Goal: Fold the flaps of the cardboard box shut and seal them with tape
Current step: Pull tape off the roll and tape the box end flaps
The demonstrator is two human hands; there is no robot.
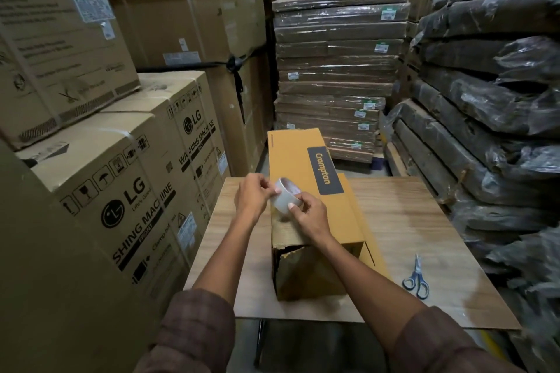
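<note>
A long yellow-brown cardboard box [298,160] marked Crompton lies lengthwise on the wooden table [409,221]. Its near end faces me, with flaps folded in and a torn edge showing. Above the near part of the box, my right hand [309,213] grips a roll of clear tape [286,194]. My left hand [253,195] pinches at the roll's edge with its fingertips. Both hands hover just over the box top.
Blue-handled scissors [416,278] lie on the table to the right of the box. Stacked LG cartons [127,191] stand close on the left. Wrapped flat packs [339,70] fill the back, and plastic-covered stacks [500,100] crowd the right.
</note>
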